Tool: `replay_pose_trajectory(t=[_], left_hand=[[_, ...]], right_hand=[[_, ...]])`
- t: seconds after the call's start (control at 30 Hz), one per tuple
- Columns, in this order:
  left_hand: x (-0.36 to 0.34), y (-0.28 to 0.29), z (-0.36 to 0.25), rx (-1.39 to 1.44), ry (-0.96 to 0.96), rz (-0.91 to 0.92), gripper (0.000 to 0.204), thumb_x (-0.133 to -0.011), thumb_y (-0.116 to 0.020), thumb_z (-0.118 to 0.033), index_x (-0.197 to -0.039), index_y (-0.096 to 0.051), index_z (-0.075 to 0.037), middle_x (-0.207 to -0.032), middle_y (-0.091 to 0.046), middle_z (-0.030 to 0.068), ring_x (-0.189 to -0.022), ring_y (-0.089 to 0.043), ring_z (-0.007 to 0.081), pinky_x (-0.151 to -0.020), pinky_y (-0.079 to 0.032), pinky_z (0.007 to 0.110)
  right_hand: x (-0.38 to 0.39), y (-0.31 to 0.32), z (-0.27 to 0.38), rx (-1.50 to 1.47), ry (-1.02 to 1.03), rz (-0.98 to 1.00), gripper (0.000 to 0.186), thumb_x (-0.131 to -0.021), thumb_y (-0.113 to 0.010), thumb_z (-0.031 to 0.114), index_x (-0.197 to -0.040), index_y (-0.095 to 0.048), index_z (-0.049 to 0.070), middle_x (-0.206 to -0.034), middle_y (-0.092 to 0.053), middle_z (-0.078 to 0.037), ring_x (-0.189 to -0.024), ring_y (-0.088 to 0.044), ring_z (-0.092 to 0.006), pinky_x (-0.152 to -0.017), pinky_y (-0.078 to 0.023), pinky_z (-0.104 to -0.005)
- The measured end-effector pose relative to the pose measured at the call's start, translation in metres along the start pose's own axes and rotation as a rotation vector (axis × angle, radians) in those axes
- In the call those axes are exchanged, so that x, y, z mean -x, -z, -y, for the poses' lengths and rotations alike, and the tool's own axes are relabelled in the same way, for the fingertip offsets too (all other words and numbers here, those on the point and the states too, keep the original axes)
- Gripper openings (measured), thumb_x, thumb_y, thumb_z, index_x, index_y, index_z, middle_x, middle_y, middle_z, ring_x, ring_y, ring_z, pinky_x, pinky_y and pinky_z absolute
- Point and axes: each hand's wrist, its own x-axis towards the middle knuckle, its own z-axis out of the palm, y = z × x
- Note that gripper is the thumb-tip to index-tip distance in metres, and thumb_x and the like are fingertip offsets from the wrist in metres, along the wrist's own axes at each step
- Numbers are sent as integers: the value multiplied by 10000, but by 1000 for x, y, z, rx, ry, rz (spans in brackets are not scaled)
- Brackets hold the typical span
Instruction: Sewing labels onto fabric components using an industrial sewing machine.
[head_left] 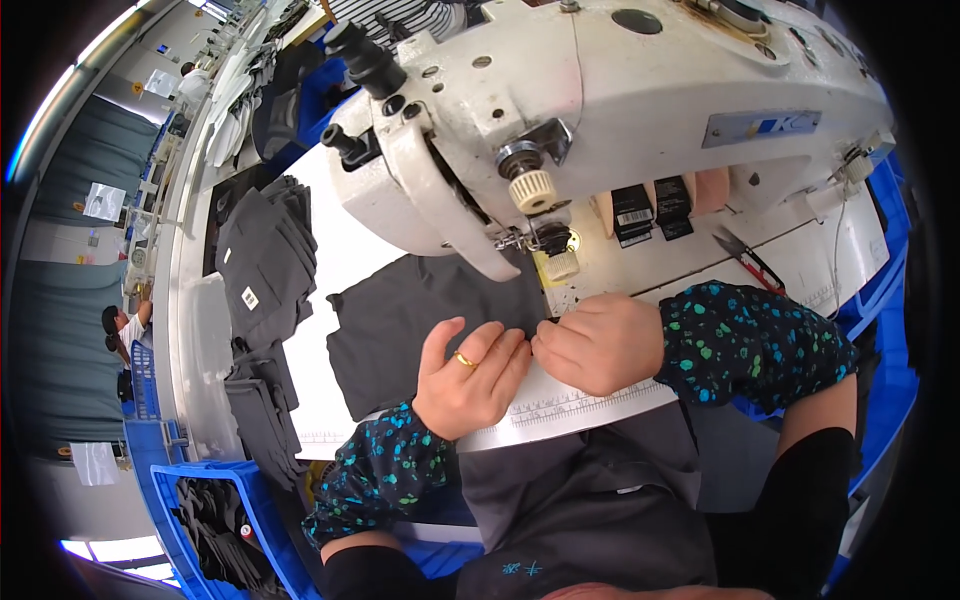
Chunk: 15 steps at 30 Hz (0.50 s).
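Under the head of a white sewing machine [640,90], a dark grey cloth piece [400,330] lies flat on the white table. My left hand [465,385], with a gold ring, has curled fingers over the cloth's near right edge, its thumb pointing up and away. Against its fingertips, my right hand [600,345] is closed like a loose fist, knuckles up. The cloth's edge runs in to where the fingertips meet; whatever is pinched there is hidden. The presser foot and needle area [555,240] sit just beyond my hands.
Thread snips [750,260] and black printed labels [632,215] lie right of the needle. Dark cloth stacks [265,260] stand at the left. A blue crate [205,470] of dark pieces is lower left. A ruler strip [570,408] marks the table's near edge.
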Motion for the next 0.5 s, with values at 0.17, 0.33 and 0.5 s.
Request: replay_pose_trajectory(t=[0.17,0.33,0.5], left_hand=[[-4,-2,6,112,1,60,164,-777,-727,-146,-933,-727,-95,-995,-698,15,-998,-630,172,-954,-460,433],[-9,-10,14,154,25,43,223,-698,-801,-141,-904,-719,-121,-960,-709,-34,-975,-635,143,-973,-419,438],[-17,-21,31,152,29,16,219,-693,-802,-141,-893,-714,-128,-931,-698,-36,-955,-645,147,-938,-429,427]], right_hand=[[2,-2,3,-73,-58,77,108,-716,-648,150,-752,-590,66,-692,-484,-6,-573,-563,-130,-496,-459,-271],[5,-8,-5,-86,-110,73,106,-749,-648,159,-774,-589,75,-721,-486,-26,-549,-567,-147,-482,-468,-297],[0,-7,-22,-58,-137,198,124,-795,-667,126,-901,-652,63,-814,-586,-13,-625,-619,-162,-515,-491,-301]])
